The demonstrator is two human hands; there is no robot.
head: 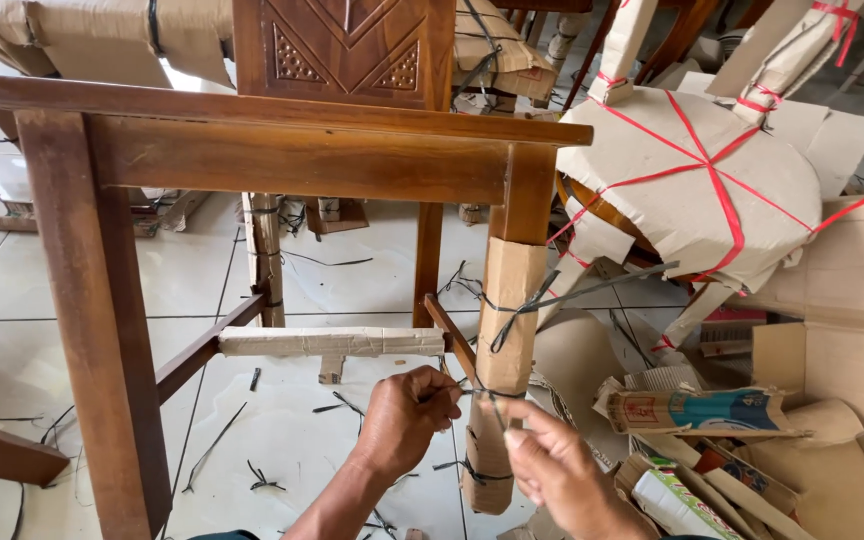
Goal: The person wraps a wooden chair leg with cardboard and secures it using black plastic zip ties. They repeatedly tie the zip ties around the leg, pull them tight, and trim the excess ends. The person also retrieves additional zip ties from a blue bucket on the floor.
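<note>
A brown wooden chair frame stands in front of me. Its front right leg is wrapped in a cardboard sleeve bound by dark plastic straps. My left hand pinches one end of a dark strap that runs around the sleeve at mid height. My right hand grips the other end of that strap, just right of the sleeve. Another strap is knotted higher up, its tail sticking out to the right. A lower crossbar also wears a cardboard wrap.
A round piece wrapped in cardboard and tied with red tape leans at the right. Cardboard sheets and flattened boxes pile up at the lower right. Cut strap scraps litter the white tiled floor. More wrapped furniture stands behind.
</note>
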